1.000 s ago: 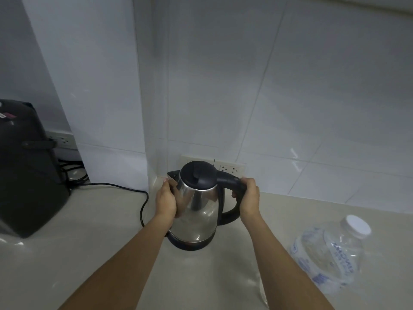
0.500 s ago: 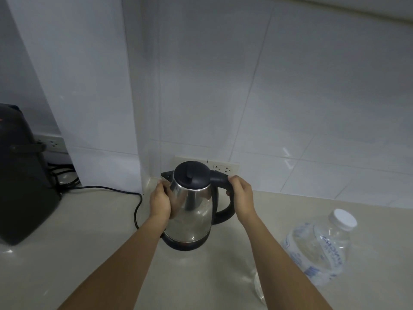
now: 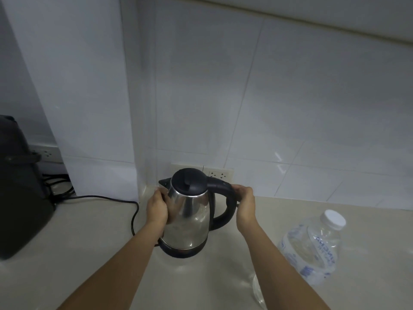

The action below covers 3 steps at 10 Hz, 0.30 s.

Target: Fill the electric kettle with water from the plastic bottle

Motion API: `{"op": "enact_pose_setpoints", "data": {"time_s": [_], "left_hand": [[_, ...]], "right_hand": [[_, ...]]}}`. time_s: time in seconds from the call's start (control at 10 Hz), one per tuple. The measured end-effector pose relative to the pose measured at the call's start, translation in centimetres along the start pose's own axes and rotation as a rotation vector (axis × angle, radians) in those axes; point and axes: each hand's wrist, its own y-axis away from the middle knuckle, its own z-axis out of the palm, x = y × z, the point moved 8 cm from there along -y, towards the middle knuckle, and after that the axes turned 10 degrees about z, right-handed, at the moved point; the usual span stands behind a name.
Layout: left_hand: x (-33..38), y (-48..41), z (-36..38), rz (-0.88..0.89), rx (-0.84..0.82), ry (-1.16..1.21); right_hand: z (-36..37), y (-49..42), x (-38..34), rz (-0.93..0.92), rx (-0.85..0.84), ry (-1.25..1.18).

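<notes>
A steel electric kettle [image 3: 190,218] with a black lid, spout and handle stands on the beige counter [image 3: 67,253], its lid closed. My left hand [image 3: 157,208] presses against the kettle's left side just below the spout. My right hand [image 3: 244,203] is wrapped around the top of the black handle. A clear plastic water bottle [image 3: 312,245] with a white cap and blue print stands to the right of the kettle, cap on, apart from both hands.
A large black appliance [image 3: 20,191] stands at the far left. A black cord [image 3: 105,199] runs from it along the counter to the kettle's base. Wall sockets [image 3: 218,174] sit behind the kettle in the tiled wall. A white pillar [image 3: 100,108] juts out at left.
Both hands keep their hold on the kettle, which stays in place by the wall. My head has shifted slightly, so the scene sits a little differently in view.
</notes>
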Motion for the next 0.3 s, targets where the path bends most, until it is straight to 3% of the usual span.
{"op": "enact_pose_setpoints", "data": {"time_s": [0.1,0.3], "left_hand": [[0.4,-0.1,-0.6,0.060,-0.032,-0.084],[2.4,1.8,-4.2,0.208,0.007,-0.184]], "right_hand": [[-0.7,1.5,0.6,-0.039,0.083,-0.014],[-0.5,5.6,-1.0,-0.148,0.182,0.178]]}}
